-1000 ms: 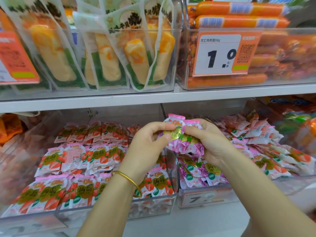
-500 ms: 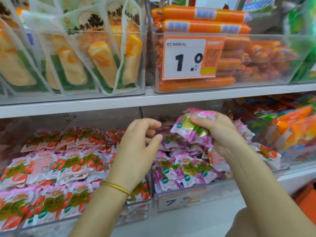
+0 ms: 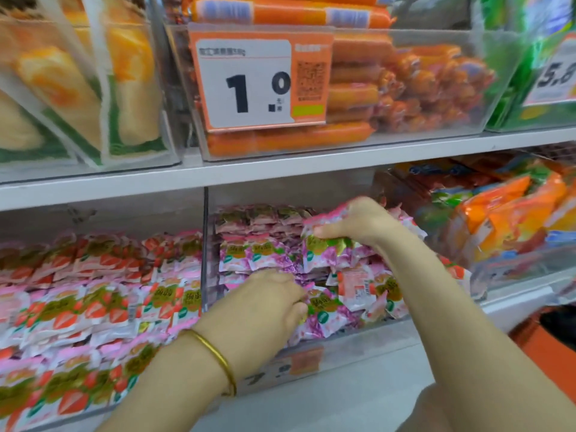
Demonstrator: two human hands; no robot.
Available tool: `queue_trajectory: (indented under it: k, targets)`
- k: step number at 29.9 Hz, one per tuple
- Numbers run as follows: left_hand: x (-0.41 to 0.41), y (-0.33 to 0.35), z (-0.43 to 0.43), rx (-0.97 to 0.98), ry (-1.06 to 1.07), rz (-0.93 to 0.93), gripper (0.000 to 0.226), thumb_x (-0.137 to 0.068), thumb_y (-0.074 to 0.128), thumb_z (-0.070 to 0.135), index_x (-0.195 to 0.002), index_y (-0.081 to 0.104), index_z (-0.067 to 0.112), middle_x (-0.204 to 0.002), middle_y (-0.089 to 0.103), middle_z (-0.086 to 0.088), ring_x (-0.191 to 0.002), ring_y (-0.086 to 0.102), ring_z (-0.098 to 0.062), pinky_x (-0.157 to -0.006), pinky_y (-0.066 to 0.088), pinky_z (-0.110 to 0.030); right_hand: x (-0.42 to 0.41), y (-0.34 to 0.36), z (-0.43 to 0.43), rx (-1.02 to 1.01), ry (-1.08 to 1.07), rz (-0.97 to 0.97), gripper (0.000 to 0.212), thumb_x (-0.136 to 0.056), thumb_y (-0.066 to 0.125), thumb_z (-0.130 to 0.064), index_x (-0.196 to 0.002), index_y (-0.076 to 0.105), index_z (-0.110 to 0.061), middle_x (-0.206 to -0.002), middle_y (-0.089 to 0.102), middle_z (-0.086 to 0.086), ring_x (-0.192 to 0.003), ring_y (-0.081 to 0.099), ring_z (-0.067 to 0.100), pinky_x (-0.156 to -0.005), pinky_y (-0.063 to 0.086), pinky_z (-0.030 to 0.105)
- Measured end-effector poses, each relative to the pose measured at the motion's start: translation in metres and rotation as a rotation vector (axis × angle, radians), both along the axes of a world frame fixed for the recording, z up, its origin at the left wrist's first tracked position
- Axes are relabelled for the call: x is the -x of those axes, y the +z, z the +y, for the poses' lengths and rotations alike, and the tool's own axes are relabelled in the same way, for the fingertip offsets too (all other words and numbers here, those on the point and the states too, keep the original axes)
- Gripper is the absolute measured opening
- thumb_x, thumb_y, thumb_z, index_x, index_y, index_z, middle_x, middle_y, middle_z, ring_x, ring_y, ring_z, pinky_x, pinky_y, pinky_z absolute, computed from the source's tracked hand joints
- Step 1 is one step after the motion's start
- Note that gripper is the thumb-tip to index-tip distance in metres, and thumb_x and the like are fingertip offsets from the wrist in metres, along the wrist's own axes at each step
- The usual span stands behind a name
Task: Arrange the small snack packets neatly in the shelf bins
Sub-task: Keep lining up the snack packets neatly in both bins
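A white shelf [image 3: 280, 169] runs across the store wall, and clear bins sit above and below it. The top bin [image 3: 436, 120] holds orange sausages [image 3: 358, 98] behind a big price tag [image 3: 249, 85]. Below, the middle bin [image 3: 358, 341] is full of purple snack packets [image 3: 268, 254]. The bin [image 3: 93, 410] beside it on the left has strawberry packets [image 3: 93, 307]. The right hand [image 3: 358, 222] squeezes a bunch of purple packets [image 3: 327, 247] over the middle bin. The left hand [image 3: 265, 307], with a gold bangle [image 3: 215, 357] on its wrist, pinches one packet [image 3: 324, 307] near the bin's front.
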State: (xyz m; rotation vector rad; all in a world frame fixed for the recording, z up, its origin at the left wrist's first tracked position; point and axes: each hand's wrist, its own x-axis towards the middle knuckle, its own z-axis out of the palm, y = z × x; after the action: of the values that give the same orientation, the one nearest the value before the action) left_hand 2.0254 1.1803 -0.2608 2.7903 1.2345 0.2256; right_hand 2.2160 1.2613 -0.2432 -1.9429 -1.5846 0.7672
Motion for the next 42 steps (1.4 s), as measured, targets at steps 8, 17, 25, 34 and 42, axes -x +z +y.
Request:
queue_trajectory:
  k: [8, 17, 25, 34, 42]
  targets:
    - [-0.007, -0.007, 0.017, -0.013, 0.229, 0.100, 0.051, -0.099, 0.029, 0.040, -0.146, 0.023, 0.023, -0.158, 0.008, 0.000, -0.146, -0.001, -0.018, -0.117, 0.004, -0.031, 0.005, -0.004, 0.015, 0.096, 0.050, -0.200, 0.064, -0.078, 0.073, -0.038, -0.122, 0.054, 0.004, -0.125, 0.058, 0.018, -0.114, 0.056, 0.030, -0.087, 0.044, 0.031]
    - [-0.005, -0.011, 0.016, -0.005, 0.252, 0.097, 0.054, -0.099, 0.028, 0.041, -0.149, 0.013, 0.024, -0.158, 0.000, 0.001, -0.145, -0.007, -0.017, -0.117, -0.002, -0.029, 0.017, 0.005, 0.008, -0.089, 0.049, 0.119, 0.021, -0.078, 0.076, -0.029, -0.091, 0.066, -0.016, -0.090, 0.067, 0.002, -0.081, 0.061, 0.019, -0.071, 0.048, 0.028]
    - [-0.004, -0.009, 0.013, 0.024, 0.281, 0.069, 0.059, -0.099, 0.028, 0.043, -0.150, 0.007, 0.022, -0.158, -0.005, 0.000, -0.145, -0.011, -0.018, -0.117, -0.004, -0.030, 0.025, -0.009, 0.020, -0.071, 0.067, -0.128, 0.047, -0.079, 0.072, -0.042, -0.103, 0.066, -0.003, -0.060, 0.046, 0.002, -0.047, 0.040, 0.013, -0.036, 0.029, 0.016]
    - [-0.002, -0.009, 0.011, 0.017, 0.307, 0.117, 0.057, -0.099, 0.026, 0.042, -0.150, 0.006, 0.023, -0.158, -0.006, -0.006, -0.145, -0.007, -0.024, -0.117, -0.001, -0.037, 0.016, -0.009, 0.013, 0.037, 0.199, -0.091, 0.044, -0.082, 0.070, -0.035, -0.117, 0.059, -0.011, -0.133, 0.054, 0.007, -0.107, 0.052, 0.018, -0.081, 0.035, 0.022]
    - [-0.002, -0.004, 0.003, 0.040, 0.324, 0.135, 0.061, -0.099, 0.025, 0.044, -0.150, 0.001, 0.019, -0.158, -0.010, -0.009, -0.145, -0.011, -0.024, -0.118, -0.003, -0.037, 0.016, -0.004, 0.014, -0.144, 0.028, -0.178, 0.024, -0.088, 0.062, -0.021, -0.103, 0.062, -0.003, -0.099, 0.065, 0.014, -0.078, 0.055, 0.024, -0.055, 0.037, 0.024]
